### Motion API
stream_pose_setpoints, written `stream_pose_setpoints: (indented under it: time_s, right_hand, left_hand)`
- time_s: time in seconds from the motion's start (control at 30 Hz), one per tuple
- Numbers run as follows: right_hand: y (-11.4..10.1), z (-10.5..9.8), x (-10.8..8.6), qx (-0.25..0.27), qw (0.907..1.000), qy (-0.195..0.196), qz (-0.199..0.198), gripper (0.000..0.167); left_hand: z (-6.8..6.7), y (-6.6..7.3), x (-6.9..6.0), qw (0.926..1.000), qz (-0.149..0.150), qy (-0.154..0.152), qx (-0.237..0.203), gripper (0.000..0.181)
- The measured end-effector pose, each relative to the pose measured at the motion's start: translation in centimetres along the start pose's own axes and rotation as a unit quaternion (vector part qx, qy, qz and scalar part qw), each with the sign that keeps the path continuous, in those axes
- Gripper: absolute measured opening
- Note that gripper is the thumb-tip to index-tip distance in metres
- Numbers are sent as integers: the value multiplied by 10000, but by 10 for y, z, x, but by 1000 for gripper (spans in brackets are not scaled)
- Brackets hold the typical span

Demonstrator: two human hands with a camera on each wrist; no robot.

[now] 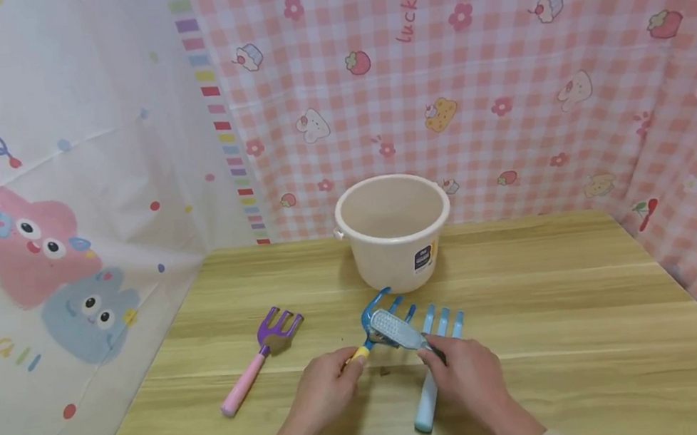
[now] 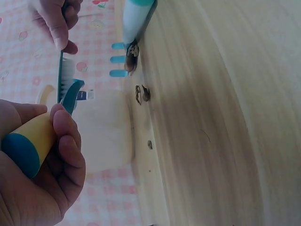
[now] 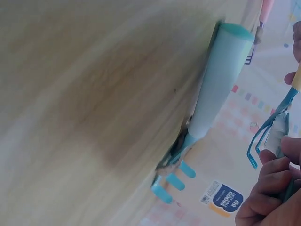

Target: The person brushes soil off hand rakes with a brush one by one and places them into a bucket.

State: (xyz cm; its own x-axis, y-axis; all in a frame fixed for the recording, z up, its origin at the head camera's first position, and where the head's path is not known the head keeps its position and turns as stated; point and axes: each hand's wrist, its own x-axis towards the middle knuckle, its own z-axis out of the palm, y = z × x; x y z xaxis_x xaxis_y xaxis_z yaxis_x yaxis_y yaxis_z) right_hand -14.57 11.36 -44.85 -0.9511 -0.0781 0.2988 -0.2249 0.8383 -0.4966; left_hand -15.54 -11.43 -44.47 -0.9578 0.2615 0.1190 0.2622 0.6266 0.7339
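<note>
My left hand (image 1: 325, 386) grips the yellow handle (image 2: 40, 136) of a small blue rake (image 1: 368, 319), holding it above the table. In my right hand (image 1: 469, 369) is a grey-blue brush (image 1: 396, 330), its bristles against the rake's tines in the right wrist view. Below the right hand, a light blue rake (image 1: 426, 402) lies on the table, with brown bits (image 2: 131, 57) around its neck. More dark bits (image 2: 146, 93) are scattered on the wood in the left wrist view.
A cream bucket (image 1: 400, 258) stands at the back middle, just beyond the rakes. On the left lies a purple rake with a pink handle (image 1: 243, 384). Patterned cloths (image 1: 466, 60) hang behind and beside the wooden table (image 1: 567, 322).
</note>
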Motion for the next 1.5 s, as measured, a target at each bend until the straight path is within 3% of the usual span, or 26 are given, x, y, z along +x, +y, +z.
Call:
stream_pose_setpoints:
  time_s: [0.2,0.43,0.83,1.03,1.17,1.33,1.5]
  right_hand:
    - [0,-4,7,-489,9985,13,-229,8]
    - [1,-3,7,-973,9935,294,-521,15]
    - [10,2,4,-1231,9882,659,-636,17]
    - [19,2,3,-1170,9879,862,-549,18]
    - [17,-3,5,-762,9926,891,-326,17]
    - [4,-4,4,-107,9949,817,-578,19]
    - [-5,-1,0,-242,9961,593,-615,24]
  left_hand:
    - [-3,0,2,9998,-108,-23,-155,29]
    - [-3,-1,3,9997,-155,2,-211,28]
    - [-4,-1,3,9999,-57,-15,-152,28]
    - [-3,-1,1,9999,-63,-15,-143,29]
    - [-4,1,1,9998,-109,26,-132,29]
    - [-5,4,3,10000,0,18,-42,28]
    - [-4,5,3,9999,116,12,11,27]
